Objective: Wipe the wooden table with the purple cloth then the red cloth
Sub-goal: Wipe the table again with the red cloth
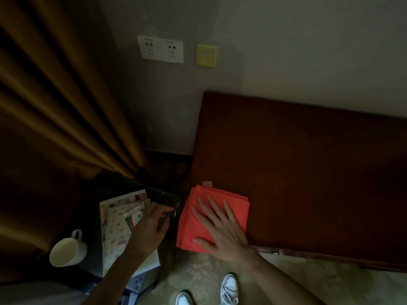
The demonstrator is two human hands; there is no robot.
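The red cloth [220, 201], folded into a square, lies on the near left corner of the dark wooden table [308, 172] and overhangs the table's left edge a little. My right hand [222, 227] rests flat on top of it, palm down and fingers spread. My left hand [152, 227] is off the table to the left, over a dark low surface. Its fingers curl at something small and dark that is too dim to identify. I cannot make out the purple cloth.
A white mug [66, 249] and a patterned paper bag [119, 230] holding booklets stand on the dark surface at left. Brown curtains [55, 106] hang behind them. Wall sockets [160, 49] sit above. My white shoes [229, 289] are on the carpet below.
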